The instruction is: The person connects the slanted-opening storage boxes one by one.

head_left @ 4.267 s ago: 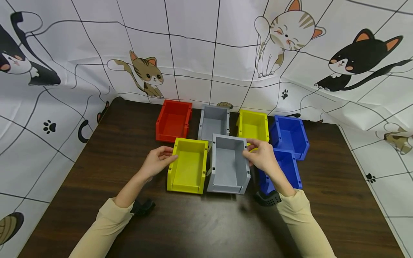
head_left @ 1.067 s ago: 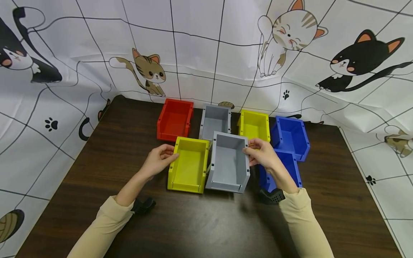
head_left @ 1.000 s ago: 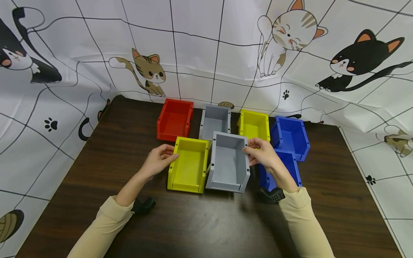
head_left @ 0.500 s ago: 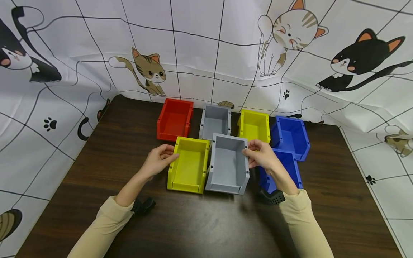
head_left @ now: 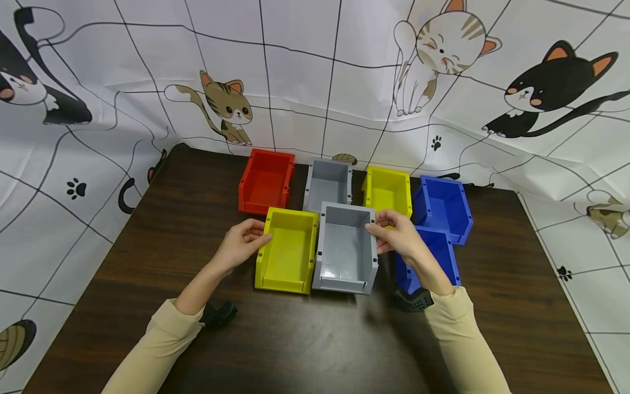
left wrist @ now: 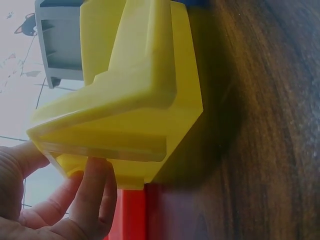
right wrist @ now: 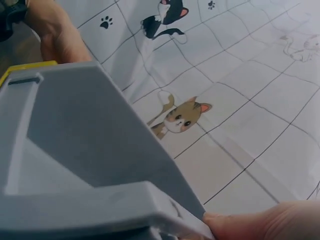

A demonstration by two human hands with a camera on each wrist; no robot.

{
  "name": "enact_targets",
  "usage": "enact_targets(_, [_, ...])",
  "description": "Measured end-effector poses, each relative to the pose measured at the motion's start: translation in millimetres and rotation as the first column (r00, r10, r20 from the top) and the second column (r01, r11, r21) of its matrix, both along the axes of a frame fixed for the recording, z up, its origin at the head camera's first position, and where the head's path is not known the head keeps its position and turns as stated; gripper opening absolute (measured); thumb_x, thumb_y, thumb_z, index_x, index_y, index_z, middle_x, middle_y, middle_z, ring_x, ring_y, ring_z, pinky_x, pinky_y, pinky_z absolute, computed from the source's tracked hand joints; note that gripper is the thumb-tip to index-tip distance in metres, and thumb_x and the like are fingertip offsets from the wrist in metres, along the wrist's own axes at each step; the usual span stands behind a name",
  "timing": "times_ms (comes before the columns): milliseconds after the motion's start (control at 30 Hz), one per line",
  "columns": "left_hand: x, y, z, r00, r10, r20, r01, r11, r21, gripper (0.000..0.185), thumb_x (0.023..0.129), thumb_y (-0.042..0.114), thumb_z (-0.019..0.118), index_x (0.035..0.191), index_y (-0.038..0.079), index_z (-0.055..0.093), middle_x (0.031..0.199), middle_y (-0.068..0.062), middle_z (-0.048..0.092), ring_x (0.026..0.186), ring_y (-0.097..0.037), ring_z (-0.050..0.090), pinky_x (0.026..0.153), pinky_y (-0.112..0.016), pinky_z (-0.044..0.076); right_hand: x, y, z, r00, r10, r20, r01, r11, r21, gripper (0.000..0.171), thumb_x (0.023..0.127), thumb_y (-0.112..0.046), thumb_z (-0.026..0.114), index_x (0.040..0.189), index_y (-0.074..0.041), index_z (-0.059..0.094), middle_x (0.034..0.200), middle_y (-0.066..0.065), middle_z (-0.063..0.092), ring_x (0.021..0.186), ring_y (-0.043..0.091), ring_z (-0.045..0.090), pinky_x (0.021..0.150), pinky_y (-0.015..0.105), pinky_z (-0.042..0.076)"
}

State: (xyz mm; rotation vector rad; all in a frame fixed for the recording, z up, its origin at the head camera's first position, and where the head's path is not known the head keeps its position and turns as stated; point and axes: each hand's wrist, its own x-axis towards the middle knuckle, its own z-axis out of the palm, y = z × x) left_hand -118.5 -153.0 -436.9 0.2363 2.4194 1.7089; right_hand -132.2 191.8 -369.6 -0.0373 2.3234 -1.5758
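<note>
Nearest the viewer, two arms in cream sleeves reach over a dark wooden table (head_left: 305, 345). The left hand (head_left: 239, 244) grasps the far left corner of the near yellow bin (head_left: 287, 250), thumb and fingers pinching its rim; it sits where it did half a second ago. The right hand (head_left: 400, 236) grips the far right corner of the near grey bin (head_left: 345, 249). This bin has slid slightly left since the earlier frame, and its left wall now touches the yellow bin's right wall, closing the earlier narrow gap. Just right of it, partly hidden by the right hand, sits a near blue bin (head_left: 440, 257). Farther back stands an unmoved row: red bin (head_left: 266, 181), grey bin (head_left: 328, 184), yellow bin (head_left: 388, 190), blue bin (head_left: 443, 208). Behind hangs a cat-print cloth (head_left: 315, 76).
</note>
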Motion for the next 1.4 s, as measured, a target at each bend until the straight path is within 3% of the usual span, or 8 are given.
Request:
enact_targets(400, [-2.7, -2, -3.1, 1.000, -0.011, 0.011, 0.011, 1.000, 0.004, 0.036, 0.093, 0.018, 0.060, 0.117, -0.007, 0.051, 0.111, -0.022, 0.055, 0.096, -0.029, 0.059, 0.080, -0.028, 0.051, -1.3, 3, -8.0, 1.000, -0.014, 0.021, 0.014, 1.000, -0.022, 0.031, 0.092, -0.012, 0.060, 0.110, 0.008, 0.045, 0.076, 0.007, 0.052, 0.053, 0.013, 0.055, 0.055, 0.027, 0.054])
enact_targets(533, [-2.3, -2, -3.1, 1.000, -0.008, 0.015, 0.008, 1.000, -0.001, 0.036, 0.093, 0.018, 0.060, 0.118, -0.007, 0.051, 0.111, -0.022, 0.055, 0.096, -0.030, 0.059, 0.081, -0.031, 0.051, 4.9, -2, -7.0, 0.989, 0.015, -0.148, 0.007, 0.989, 0.146, 0.038, 0.091, -0.017, 0.062, 0.117, 0.007, 0.047, 0.094, 0.017, 0.053, 0.066, 0.023, 0.062, 0.063, 0.035, 0.055])
enact_targets(600, [-1.9, -2, -2.9, 1.000, -0.012, 0.015, 0.012, 1.000, -0.001, 0.037, 0.093, 0.018, 0.060, 0.118, -0.007, 0.051, 0.112, -0.022, 0.055, 0.097, -0.030, 0.060, 0.082, -0.034, 0.051, 12.2, -8, -5.1, 0.946, 0.064, -0.317, 0.034, 0.954, 0.296, 0.048, 0.090, -0.021, 0.065, 0.125, 0.005, 0.046, 0.111, 0.022, 0.050, 0.083, 0.030, 0.061, 0.073, 0.041, 0.053])
enact_targets(700, [-1.7, -2, -2.4, 1.000, -0.014, 0.017, 0.014, 1.000, -0.005, 0.038, 0.093, 0.019, 0.060, 0.119, -0.007, 0.051, 0.112, -0.022, 0.056, 0.097, -0.031, 0.060, 0.082, -0.034, 0.052, 25.0, -24, -1.0, 0.826, 0.193, -0.530, 0.107, 0.869, 0.483, 0.063, 0.087, -0.027, 0.068, 0.137, 0.000, 0.041, 0.134, 0.025, 0.039, 0.114, 0.037, 0.048, 0.092, 0.050, 0.043])
enact_targets(800, [-1.9, -2, -1.9, 1.000, -0.012, 0.019, 0.012, 1.000, 0.000, 0.037, 0.093, 0.019, 0.060, 0.119, -0.006, 0.051, 0.112, -0.022, 0.056, 0.097, -0.031, 0.060, 0.082, -0.033, 0.052, 34.0, -42, 3.0, 0.749, 0.329, -0.575, 0.091, 0.809, 0.581, 0.071, 0.086, -0.036, 0.067, 0.143, -0.009, 0.035, 0.148, 0.021, 0.027, 0.132, 0.040, 0.029, 0.103, 0.062, 0.023])
enact_targets(900, [-2.0, -3, -3.1, 1.000, -0.012, 0.012, 0.012, 1.000, 0.002, 0.037, 0.093, 0.019, 0.059, 0.119, -0.006, 0.051, 0.111, -0.022, 0.056, 0.097, -0.031, 0.060, 0.081, -0.033, 0.052, 38.4, -58, 4.5, 0.739, 0.410, -0.535, 0.075, 0.739, 0.670, 0.072, 0.088, -0.046, 0.060, 0.147, -0.018, 0.030, 0.154, 0.015, 0.017, 0.138, 0.039, 0.019, 0.101, 0.070, 0.014])
enact_targets(1033, [-2.0, -3, -4.0, 1.000, -0.020, 0.007, 0.020, 1.000, 0.006, 0.037, 0.094, 0.018, 0.059, 0.119, -0.008, 0.051, 0.112, -0.023, 0.056, 0.097, -0.031, 0.059, 0.082, -0.035, 0.051, 38.9, -73, 1.4, 0.757, 0.431, -0.491, 0.096, 0.669, 0.737, 0.071, 0.089, -0.053, 0.053, 0.149, -0.022, 0.028, 0.155, 0.014, 0.014, 0.139, 0.039, 0.017, 0.098, 0.073, 0.012])
enact_targets(1400, [-0.9, -3, -2.1, 1.000, -0.015, 0.021, 0.015, 1.000, 0.003, 0.036, 0.093, 0.019, 0.060, 0.118, -0.006, 0.052, 0.114, -0.022, 0.056, 0.098, -0.031, 0.059, 0.083, -0.038, 0.051, 32.4, -90, -10.3, 0.758, 0.459, -0.465, 0.103, 0.618, 0.779, 0.068, 0.091, -0.055, 0.046, 0.148, -0.023, 0.029, 0.155, 0.014, 0.015, 0.140, 0.038, 0.012, 0.097, 0.075, 0.003])
